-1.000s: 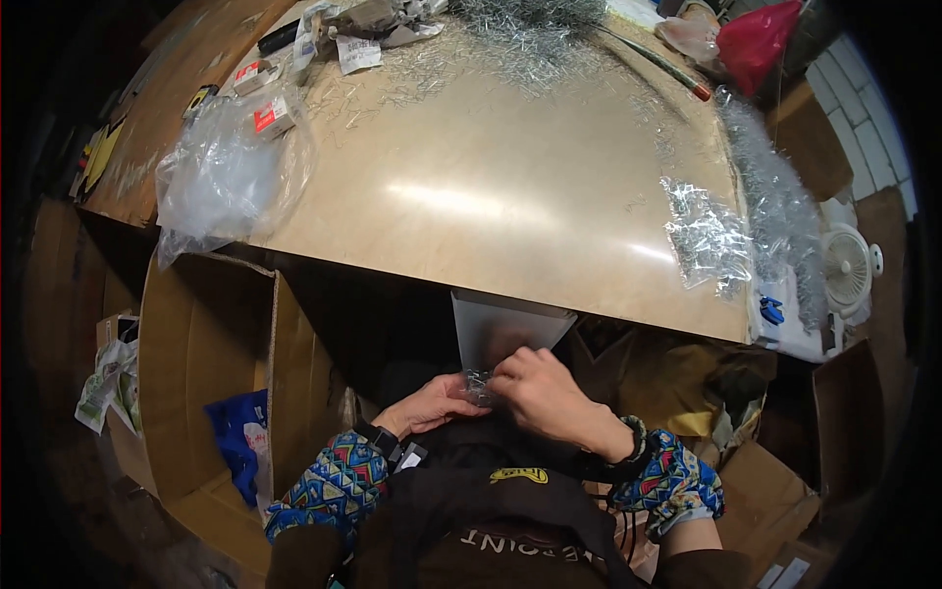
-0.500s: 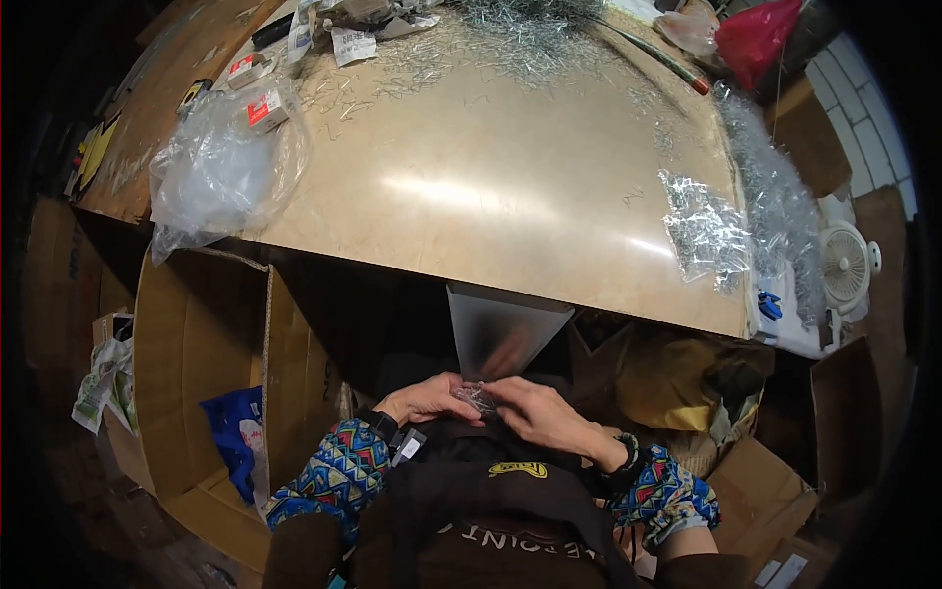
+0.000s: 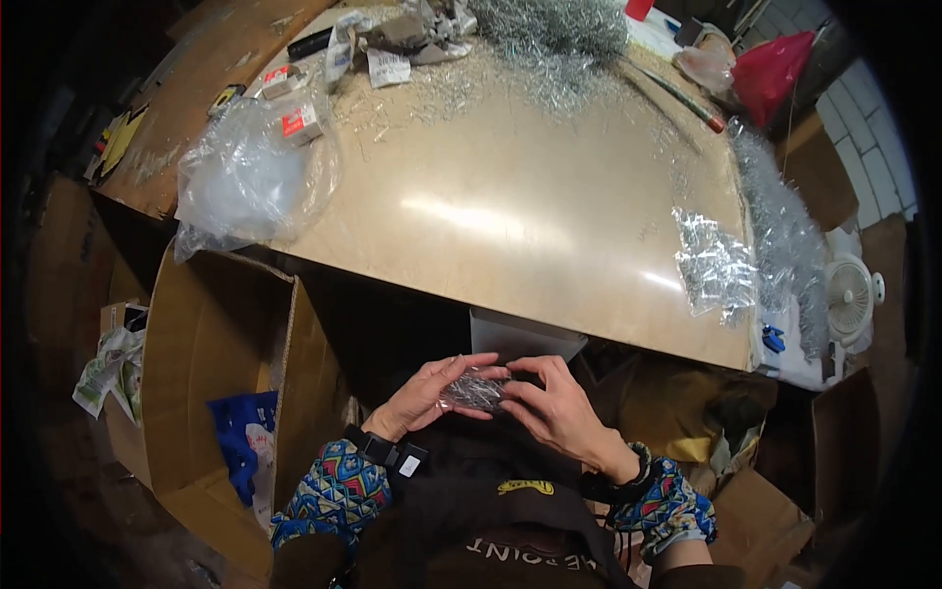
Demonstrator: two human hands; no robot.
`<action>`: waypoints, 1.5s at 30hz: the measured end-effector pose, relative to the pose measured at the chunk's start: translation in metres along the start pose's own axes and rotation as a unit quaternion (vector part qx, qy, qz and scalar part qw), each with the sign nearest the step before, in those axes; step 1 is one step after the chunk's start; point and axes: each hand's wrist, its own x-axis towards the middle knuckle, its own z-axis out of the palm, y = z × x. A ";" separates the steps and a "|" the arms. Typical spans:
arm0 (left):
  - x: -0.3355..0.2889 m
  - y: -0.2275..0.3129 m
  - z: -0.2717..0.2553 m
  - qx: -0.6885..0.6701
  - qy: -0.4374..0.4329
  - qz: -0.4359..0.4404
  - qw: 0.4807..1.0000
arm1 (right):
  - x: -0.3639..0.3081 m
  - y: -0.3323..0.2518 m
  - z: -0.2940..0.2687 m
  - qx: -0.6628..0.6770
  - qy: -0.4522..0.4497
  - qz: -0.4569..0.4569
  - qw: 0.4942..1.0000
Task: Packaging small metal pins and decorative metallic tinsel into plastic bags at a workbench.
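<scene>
- We judge this a workshop dealing in small metal parts.
- We note thin metal pieces [image 3: 549,44] heaped and scattered on a broad worktop [image 3: 442,177].
- We see a clear packet [image 3: 478,391] held above the lap.
- We record an open cardboard carton [image 3: 206,324], a white fan [image 3: 850,294] and a block wall [image 3: 862,128].

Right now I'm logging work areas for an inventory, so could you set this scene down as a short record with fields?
left hand: holds a clear packet of thin shiny pieces
right hand: fingers at the packet's right end; grip unclear
hand position: in front of the table's near edge
table, far side: heap of thin metal pieces
table, left: clear plastic bag; small red-and-white box
lower left: open cardboard box, blue package inside
far right: white fan
</scene>
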 end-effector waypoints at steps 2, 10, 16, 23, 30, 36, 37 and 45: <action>0.004 0.010 0.007 0.030 -0.003 0.027 0.999 | 0.006 -0.005 -0.003 0.017 0.029 0.005 0.999; 0.003 0.032 0.026 0.071 -0.090 0.115 0.987 | 0.026 -0.009 -0.028 0.037 0.089 -0.068 0.993; 0.008 0.043 0.028 0.132 -0.046 0.032 0.990 | 0.028 -0.010 -0.045 0.057 0.095 -0.012 0.994; 0.018 0.050 0.038 0.187 -0.043 0.051 0.980 | 0.047 -0.020 -0.048 -0.103 0.088 -0.035 0.990; 0.008 0.053 0.034 0.115 0.008 0.061 0.991 | 0.057 0.001 -0.057 -0.099 0.301 -0.075 0.945; 0.015 0.052 0.037 0.205 -0.007 0.135 0.969 | 0.010 0.059 -0.088 -0.126 0.360 0.139 0.914; 0.020 0.057 0.040 0.218 -0.011 0.171 0.961 | 0.005 0.060 -0.093 -0.076 0.403 0.136 0.902; 0.076 0.086 0.059 0.629 0.036 0.303 0.715 | 0.015 0.149 -0.153 -0.327 0.299 0.262 0.858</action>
